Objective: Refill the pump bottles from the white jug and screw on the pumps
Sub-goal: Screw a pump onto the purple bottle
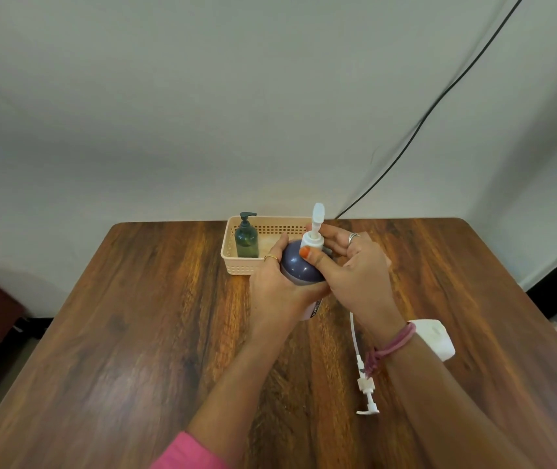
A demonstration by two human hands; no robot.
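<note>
Left hand [275, 286] wraps the purple bottle [300, 267] around its shoulder, fingers [274, 257] closed tight on the body. Right hand [348, 265] pinches the white pump [312, 240] at its collar, thumb in front, the other fingers narrow around the back. The bottle sits between both palms, tilted a bit toward the camera, base near the table [134, 316].

Risks, as I judge them:
- Cross-threading: the collar may bite crooked if the bottle stays tilted while the right fingers twist.
- Spill: if the bottle is full and the left grip squeezes, liquid could push out at the neck before the pump seats.
- Slip: a wet collar could spin under the thumb without tightening.
- The right forearm lies just beside the loose pump [365, 390] with its long tube and could sweep it off the table.

Containers:
- Purple bottle: opaque, fill level cannot be told.
- Green bottle [246, 240]: pump already on, stands upright in the beige basket [233, 262] just beyond the left fingertips; looks to hold liquid, level unclear.
- Basket: holds only the green bottle as far as visible.
- White jug [434, 338]: mostly hidden behind the right wrist, contents not visible.
</note>
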